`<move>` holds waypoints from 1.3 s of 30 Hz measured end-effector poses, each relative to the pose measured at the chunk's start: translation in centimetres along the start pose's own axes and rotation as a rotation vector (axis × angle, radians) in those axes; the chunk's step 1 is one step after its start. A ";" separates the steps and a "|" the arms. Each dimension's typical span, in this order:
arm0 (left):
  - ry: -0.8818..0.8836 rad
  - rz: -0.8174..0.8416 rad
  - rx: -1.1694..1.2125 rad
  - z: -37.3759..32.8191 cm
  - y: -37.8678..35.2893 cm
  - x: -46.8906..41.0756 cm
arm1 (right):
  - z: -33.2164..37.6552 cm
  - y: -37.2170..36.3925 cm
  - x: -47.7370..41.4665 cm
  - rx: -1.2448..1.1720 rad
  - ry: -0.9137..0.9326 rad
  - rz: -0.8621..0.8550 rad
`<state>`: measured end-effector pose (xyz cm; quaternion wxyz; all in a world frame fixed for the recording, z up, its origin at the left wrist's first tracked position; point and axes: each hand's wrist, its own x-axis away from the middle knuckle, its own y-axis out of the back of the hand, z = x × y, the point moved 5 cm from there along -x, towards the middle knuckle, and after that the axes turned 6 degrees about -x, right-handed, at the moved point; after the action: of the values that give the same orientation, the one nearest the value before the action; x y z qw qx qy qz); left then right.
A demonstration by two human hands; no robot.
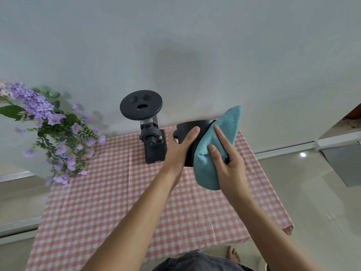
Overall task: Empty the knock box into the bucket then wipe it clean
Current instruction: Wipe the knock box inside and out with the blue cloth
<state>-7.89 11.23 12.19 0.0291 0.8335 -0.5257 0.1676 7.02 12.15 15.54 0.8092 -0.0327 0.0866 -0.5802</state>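
Gripping the smooth black round knock box [187, 132] near the worktop's [117, 192] far edge, the left hand [180, 149] steadies it; the right hand [227, 163] presses a ribbed teal microfibre cloth [218, 133] against its side.

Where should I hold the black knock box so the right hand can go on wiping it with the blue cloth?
Grip the knock box by its round left wall, coming in from the left as the left hand does now. That curved side is bare, while the cloth under the right hand covers the right wall, so both hands stay apart.

I saw the left hand [180, 148] gripping the black knock box [190, 130] above the checked tablecloth [117, 192]. The right hand [227, 163] pressed a teal cloth [220, 133] against its side.
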 end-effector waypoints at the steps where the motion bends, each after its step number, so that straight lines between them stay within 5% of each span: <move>1: 0.005 0.003 0.024 -0.1 0.0 0.1 | 0.0 0.1 0.0 -0.039 -0.009 0.001; 5: 0.083 0.138 0.150 0.1 -0.6 0.8 | 0.2 0.3 0.4 -0.162 -0.039 -0.005; 14: 0.121 0.087 0.299 1.0 -0.8 0.3 | -1.5 1.2 0.4 -0.289 -0.193 -0.110; 20: -0.006 0.089 -0.031 -0.3 -0.4 -0.2 | 0.6 1.5 0.3 -0.086 -0.024 -0.040; 24: -0.110 0.075 -0.043 -0.4 -0.5 0.1 | 0.9 0.3 0.4 0.037 0.061 0.029; 31: 0.065 0.213 0.262 0.5 -0.6 0.8 | -0.4 0.2 0.3 -0.342 -0.156 -0.008; 39: -0.133 0.005 0.040 -0.6 -0.6 0.6 | 0.4 1.0 -0.3 -0.232 -0.093 -0.036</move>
<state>-7.24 11.09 13.00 -0.0229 0.8418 -0.5253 0.1221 7.90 12.76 15.82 0.7926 -0.1547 0.1148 -0.5785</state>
